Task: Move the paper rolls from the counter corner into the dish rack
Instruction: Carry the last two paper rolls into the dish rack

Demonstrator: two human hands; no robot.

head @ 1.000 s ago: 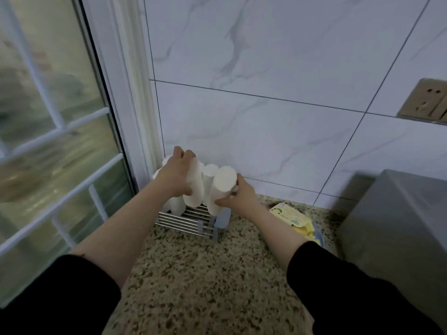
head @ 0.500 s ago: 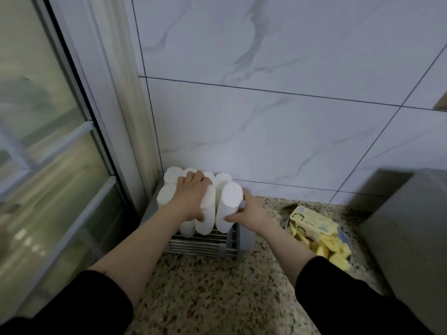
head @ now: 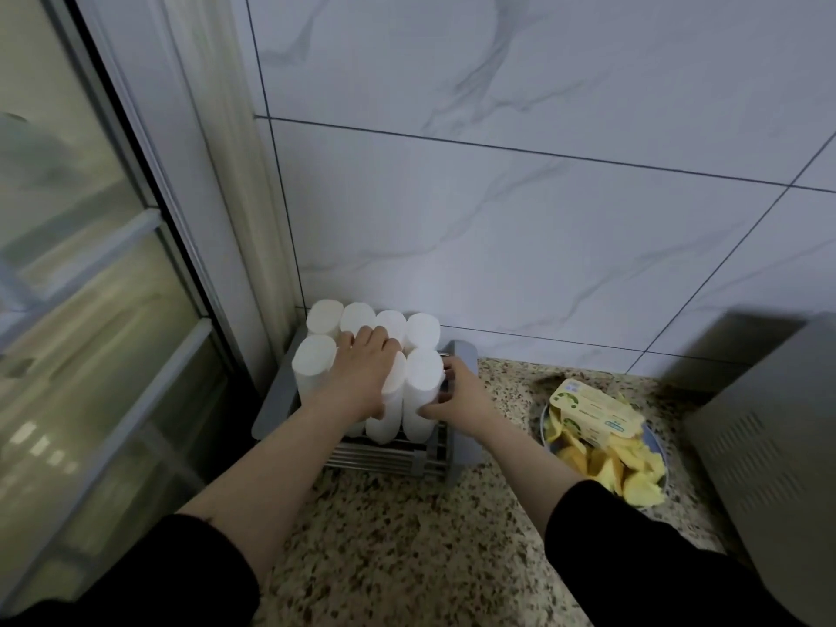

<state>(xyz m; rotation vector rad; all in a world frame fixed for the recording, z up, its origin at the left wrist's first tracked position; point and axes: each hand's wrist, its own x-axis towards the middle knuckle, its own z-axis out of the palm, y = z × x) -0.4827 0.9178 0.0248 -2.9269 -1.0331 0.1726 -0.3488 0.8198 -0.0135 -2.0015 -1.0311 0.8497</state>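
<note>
Rolls going upright into the dish rack (head: 461,377), both hands settling the front row.

Seven or so white paper rolls (head: 323,316) stand on end, packed together inside the rack, which is tucked into the counter corner against the marble-tiled wall (head: 520,242). The left hand (head: 364,377) lies flat over the top of the middle front roll, fingers spread, pressing rather than gripping, likely to keep the cluster from tipping. The right hand (head: 457,395) is clasped around the front right roll (head: 423,386) just inside the rack's right end, seemingly nudging it snug against its neighbour. Right of the rack sits a plate of yellow fruit pieces (head: 606,463) with a carton on top, clear of the work.
</note>
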